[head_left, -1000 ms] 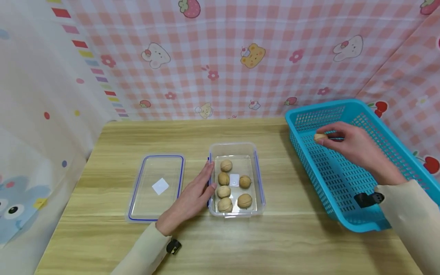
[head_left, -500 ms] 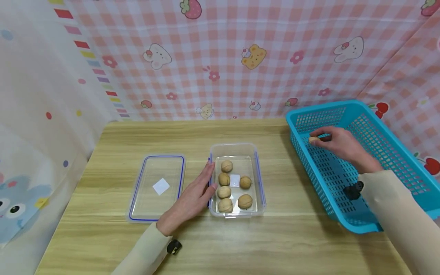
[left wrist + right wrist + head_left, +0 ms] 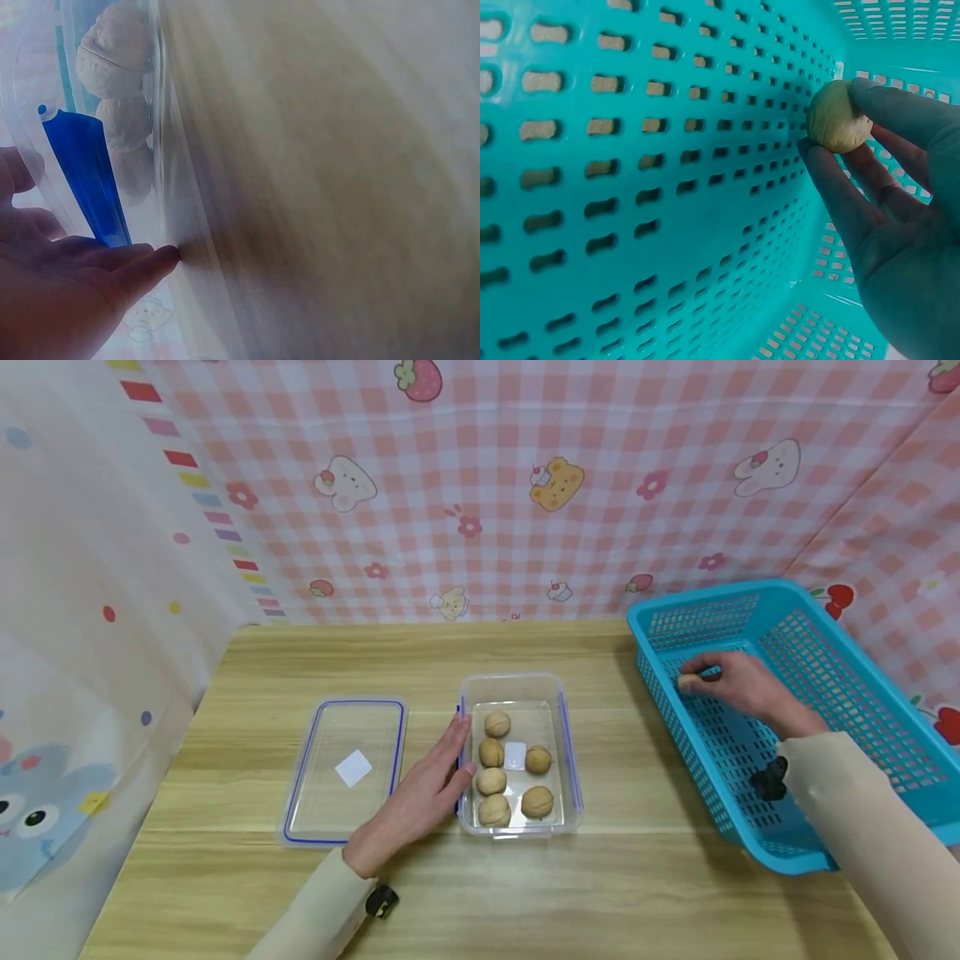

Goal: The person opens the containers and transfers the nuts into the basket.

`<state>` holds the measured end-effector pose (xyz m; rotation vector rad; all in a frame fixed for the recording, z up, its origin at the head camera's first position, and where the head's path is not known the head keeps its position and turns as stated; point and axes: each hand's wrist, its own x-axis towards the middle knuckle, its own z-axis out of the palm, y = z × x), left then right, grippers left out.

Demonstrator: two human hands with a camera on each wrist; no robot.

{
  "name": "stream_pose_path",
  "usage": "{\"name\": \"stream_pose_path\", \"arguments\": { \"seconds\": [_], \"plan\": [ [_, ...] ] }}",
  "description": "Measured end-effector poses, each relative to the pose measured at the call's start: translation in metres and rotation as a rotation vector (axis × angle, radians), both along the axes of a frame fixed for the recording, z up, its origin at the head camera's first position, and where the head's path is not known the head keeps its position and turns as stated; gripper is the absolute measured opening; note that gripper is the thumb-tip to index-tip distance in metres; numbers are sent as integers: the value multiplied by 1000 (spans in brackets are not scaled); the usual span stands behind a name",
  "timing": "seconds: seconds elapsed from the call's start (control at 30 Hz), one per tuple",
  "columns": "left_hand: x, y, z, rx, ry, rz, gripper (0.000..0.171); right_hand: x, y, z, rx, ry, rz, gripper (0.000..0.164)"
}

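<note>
My right hand [image 3: 738, 683] pinches a walnut [image 3: 686, 682] between thumb and fingers, down inside the blue plastic basket [image 3: 731, 847] near its left wall. In the right wrist view the walnut [image 3: 838, 118] shows close to the perforated basket wall [image 3: 705, 135]. My left hand [image 3: 420, 793] rests with extended fingers along the left side of the clear plastic food container [image 3: 517, 685]. Several walnuts [image 3: 537, 802] lie in that container, with a small white packet [image 3: 515, 756] among them. A blue locking clip [image 3: 86, 176] stands by my left fingers in the left wrist view.
The container's clear lid [image 3: 345, 735] with a blue seal lies flat to the left, a white square [image 3: 353, 767] on it. All stand on a wooden table [image 3: 600, 902]. A pink checked cloth [image 3: 480, 485] hangs behind.
My right hand, holding the walnut, has moved left and lowered into the basket toward its left wall. My left hand stays at the container.
</note>
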<state>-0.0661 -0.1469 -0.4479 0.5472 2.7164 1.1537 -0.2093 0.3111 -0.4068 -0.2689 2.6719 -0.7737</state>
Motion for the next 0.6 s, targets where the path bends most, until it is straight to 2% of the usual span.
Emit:
{"name": "stream_pose_path", "arguments": {
  "seconds": [0.6],
  "plan": [
    [1, 0, 3, 3, 5, -1, 66, 0, 1, -5, 23, -1, 17, 54]
  ]
}}
